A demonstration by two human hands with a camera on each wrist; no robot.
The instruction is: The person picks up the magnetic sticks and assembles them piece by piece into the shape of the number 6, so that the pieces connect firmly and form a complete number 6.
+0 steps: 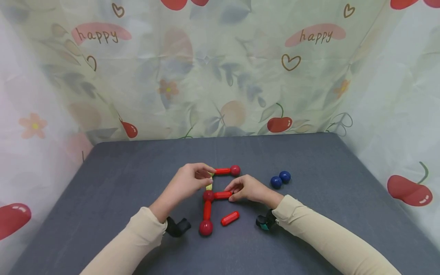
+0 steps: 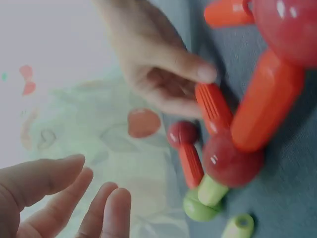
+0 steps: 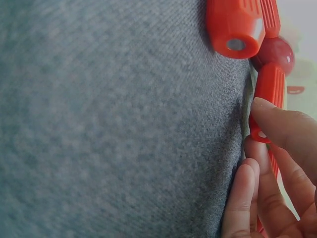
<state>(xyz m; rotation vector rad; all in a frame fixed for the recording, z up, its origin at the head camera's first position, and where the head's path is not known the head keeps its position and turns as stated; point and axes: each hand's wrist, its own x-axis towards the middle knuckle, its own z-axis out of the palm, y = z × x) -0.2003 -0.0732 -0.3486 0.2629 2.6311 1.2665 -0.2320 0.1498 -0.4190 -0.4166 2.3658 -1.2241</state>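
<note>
My left hand (image 1: 194, 176) hangs above the far part of a magnetic rod-and-ball figure, its fingers apart and nothing between them in the left wrist view. It partly hides a yellow-green rod (image 1: 209, 187) and a yellow-green ball (image 2: 202, 206). My right hand (image 1: 250, 189) pinches the free end of a red rod (image 1: 221, 195), with the thumb on its side. That rod's other end meets the middle red ball (image 1: 208, 196). From this ball another red rod (image 1: 207, 211) runs toward me to a larger-looking red ball (image 1: 206, 228).
One loose red rod (image 1: 230, 218) lies right of the figure. Two dark blue balls (image 1: 280, 179) sit close together beyond my right hand. At the figure's far end, a red rod (image 1: 222, 171) leads to a red ball (image 1: 235, 170). A loose yellow-green rod (image 2: 240, 227) shows in the left wrist view.
</note>
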